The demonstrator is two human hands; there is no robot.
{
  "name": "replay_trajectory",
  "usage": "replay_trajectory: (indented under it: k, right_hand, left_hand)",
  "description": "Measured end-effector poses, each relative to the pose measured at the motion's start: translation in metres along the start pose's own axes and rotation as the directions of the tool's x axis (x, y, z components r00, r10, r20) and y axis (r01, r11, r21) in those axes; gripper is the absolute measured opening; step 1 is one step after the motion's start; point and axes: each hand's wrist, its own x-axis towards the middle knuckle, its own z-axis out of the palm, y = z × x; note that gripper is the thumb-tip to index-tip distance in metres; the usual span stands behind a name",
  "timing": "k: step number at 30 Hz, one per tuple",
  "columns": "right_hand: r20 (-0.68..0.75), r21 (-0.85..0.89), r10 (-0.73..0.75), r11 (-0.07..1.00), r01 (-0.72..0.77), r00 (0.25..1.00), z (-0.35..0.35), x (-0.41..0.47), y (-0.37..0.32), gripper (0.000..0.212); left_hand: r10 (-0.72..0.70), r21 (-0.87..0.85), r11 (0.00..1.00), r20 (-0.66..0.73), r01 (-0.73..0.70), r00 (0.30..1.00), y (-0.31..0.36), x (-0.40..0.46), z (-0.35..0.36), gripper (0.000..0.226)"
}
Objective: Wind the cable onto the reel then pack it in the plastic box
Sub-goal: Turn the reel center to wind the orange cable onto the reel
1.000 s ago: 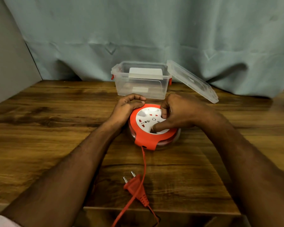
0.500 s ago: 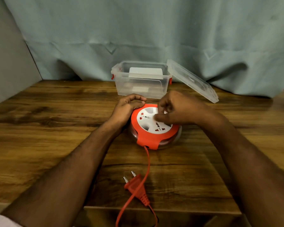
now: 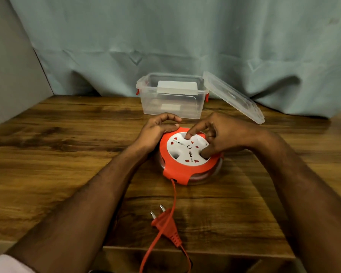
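The round orange-and-white plastic cable reel [image 3: 188, 156] lies flat on the brown wood-grain table [image 3: 47, 154], just in front of the clear plastic box [image 3: 171, 97], whose lid [image 3: 233, 96] leans open at the box's right end. The left hand [image 3: 156, 133] grips the reel's rim with curled fingers. The right hand [image 3: 222, 134] has a forefinger and thumb set into recesses of the white socket disc, ready to turn it.

Winding appears unfinished: the orange cable [image 3: 172, 201] runs from the reel's near slot off the table edge, crossing the orange two-pin plug [image 3: 165, 225].

Risks, as judged:
- Cable dragging the plug, snagging it at the slot.
- Left hand slipping, so the whole reel spins.
- Uneven turns jamming.
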Motion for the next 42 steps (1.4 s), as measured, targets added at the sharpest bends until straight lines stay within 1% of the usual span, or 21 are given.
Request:
replay_trajectory:
  k: [2,4,7,10,12,17,21,23,24,25,27,28,29,30,31,33,35,38,42]
  right_hand:
    - [-0.034,-0.013,0.020,1.000,-0.021,0.999,0.002,0.001,-0.001,0.050]
    - [-0.073,-0.033,0.057,0.998,-0.060,0.996,0.004,0.002,-0.002,0.054]
    - [-0.131,-0.124,0.096,0.986,-0.112,0.987,0.006,0.005,-0.003,0.055]
    - [-0.221,-0.219,0.076,0.968,-0.125,0.972,0.010,0.007,-0.005,0.052]
    - [-0.260,-0.255,0.061,0.958,-0.130,0.964,0.014,0.010,-0.007,0.054]
    - [-0.278,-0.280,0.031,0.954,-0.112,0.960,0.022,0.017,-0.013,0.066]
    - [-0.265,-0.288,0.022,0.952,-0.101,0.964,0.026,0.018,-0.017,0.063]
    - [-0.272,-0.259,0.022,0.961,-0.096,0.962,0.024,0.016,-0.017,0.063]
    - [-0.265,-0.231,0.024,0.969,-0.088,0.964,0.022,0.015,-0.017,0.059]
    - [-0.263,-0.195,0.017,0.978,-0.070,0.965,0.019,0.013,-0.016,0.048]
    - [-0.232,-0.133,0.026,0.989,-0.058,0.972,0.011,0.008,-0.012,0.009]
    - [-0.208,-0.110,0.027,0.993,-0.050,0.978,0.007,0.007,-0.009,0.019]
    - [-0.174,-0.110,0.013,0.993,-0.033,0.985,0.004,0.005,-0.005,0.034]
    - [-0.142,-0.120,0.006,0.993,-0.024,0.990,0.002,0.004,-0.003,0.045]
    - [-0.111,-0.133,-0.008,0.991,-0.007,0.994,0.000,0.003,-0.003,0.051]
    - [-0.036,-0.120,-0.008,0.993,0.004,0.999,0.001,0.003,-0.003,0.056]
    - [-0.004,-0.102,-0.008,0.995,0.008,1.000,0.001,0.004,-0.004,0.058]
    - [0.007,-0.081,0.023,0.996,-0.022,1.000,0.002,0.004,-0.002,0.056]
    - [-0.032,-0.033,0.053,0.998,-0.054,0.998,0.003,0.003,-0.007,0.055]
  left_hand:
    - [-0.004,0.004,1.000,-0.010,0.004,1.000,0.000,0.000,-0.001,0.023]
    - [-0.001,0.004,1.000,-0.023,0.001,1.000,-0.001,0.001,-0.002,0.023]
    - [0.011,0.009,1.000,-0.048,-0.011,0.999,-0.003,0.004,-0.003,0.020]
    - [0.022,-0.007,1.000,-0.083,-0.022,0.996,-0.006,0.007,-0.003,0.015]
    - [0.024,-0.016,1.000,-0.095,-0.025,0.995,-0.006,0.007,-0.004,0.015]
    - [0.034,-0.034,0.999,-0.098,-0.038,0.995,-0.005,0.007,-0.001,0.017]
    - [0.028,-0.043,0.999,-0.092,-0.032,0.995,-0.005,0.007,-0.002,0.017]
    - [0.019,-0.047,0.999,-0.093,-0.024,0.995,-0.005,0.007,-0.002,0.017]
    - [0.017,-0.048,0.999,-0.093,-0.021,0.996,-0.005,0.007,-0.003,0.018]
    - [0.017,-0.046,0.999,-0.092,-0.021,0.996,-0.005,0.007,-0.003,0.018]
    - [0.019,-0.038,0.999,-0.084,-0.022,0.996,-0.004,0.007,-0.002,0.018]
    - [0.018,-0.035,0.999,-0.077,-0.021,0.997,-0.004,0.007,-0.002,0.018]
    - [0.013,-0.032,0.999,-0.066,-0.015,0.998,-0.003,0.006,-0.002,0.020]
    - [0.007,-0.029,1.000,-0.052,-0.008,0.999,-0.002,0.006,-0.002,0.021]
    - [0.000,-0.029,1.000,-0.035,-0.001,0.999,-0.002,0.005,-0.002,0.022]
    - [-0.013,-0.026,1.000,0.001,0.013,1.000,-0.002,0.004,-0.002,0.021]
    - [-0.025,-0.022,0.999,0.030,0.025,0.999,-0.001,0.002,-0.002,0.021]
    - [-0.018,-0.034,0.999,0.031,0.019,0.999,-0.001,0.002,-0.002,0.025]
    - [-0.014,-0.023,1.000,0.033,0.015,0.999,0.001,0.001,-0.002,0.026]
